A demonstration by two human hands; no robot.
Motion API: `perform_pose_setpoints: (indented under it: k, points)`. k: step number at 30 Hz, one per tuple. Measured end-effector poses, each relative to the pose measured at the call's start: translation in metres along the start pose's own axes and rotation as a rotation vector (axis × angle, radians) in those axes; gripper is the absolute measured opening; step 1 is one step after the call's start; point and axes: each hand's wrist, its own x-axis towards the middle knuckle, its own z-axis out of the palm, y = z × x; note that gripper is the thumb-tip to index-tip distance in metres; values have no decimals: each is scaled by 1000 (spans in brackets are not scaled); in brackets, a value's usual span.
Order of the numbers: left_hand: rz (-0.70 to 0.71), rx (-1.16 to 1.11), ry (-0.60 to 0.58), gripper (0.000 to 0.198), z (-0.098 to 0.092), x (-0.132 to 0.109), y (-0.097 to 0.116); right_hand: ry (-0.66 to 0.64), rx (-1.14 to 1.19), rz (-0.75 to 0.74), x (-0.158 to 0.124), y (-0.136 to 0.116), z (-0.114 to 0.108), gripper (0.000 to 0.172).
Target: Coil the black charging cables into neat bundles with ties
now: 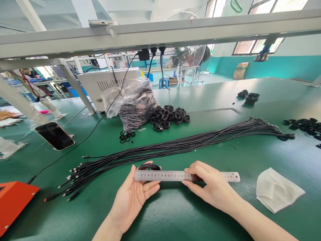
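Note:
A steel ruler (173,175) lies across both of my hands above the green table (175,214). My left hand (132,197) is palm up under the ruler's left end and holds a small coiled black cable (149,166) against it. My right hand (210,187) is closed on the ruler near its middle, thumb under and fingers over it. Just beyond the ruler a long bundle of black cables (175,147) stretches from lower left to upper right.
A clear bag of coiled cables (136,103) and loose black coils (170,117) sit further back. A phone (55,135) leans at the left, an orange box (13,201) at the lower left, a white cloth (276,192) at the right. More coils (306,125) lie at the far right.

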Motion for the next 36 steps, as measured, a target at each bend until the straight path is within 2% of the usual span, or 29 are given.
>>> perform_pose_setpoints:
  k: [5,19,28,36]
  points:
    - [6,38,13,46,-1,0,0,-14,17,17,0,0,-1,9]
    - [-6,68,106,44,15,-8,5,31,38,-12,-2,3,-1,12]
    - [18,87,108,41,10,-1,4,39,41,-26,-3,4,0,11]
    - [64,93,139,39,12,-5,3,38,42,-15,-3,4,-3,9]
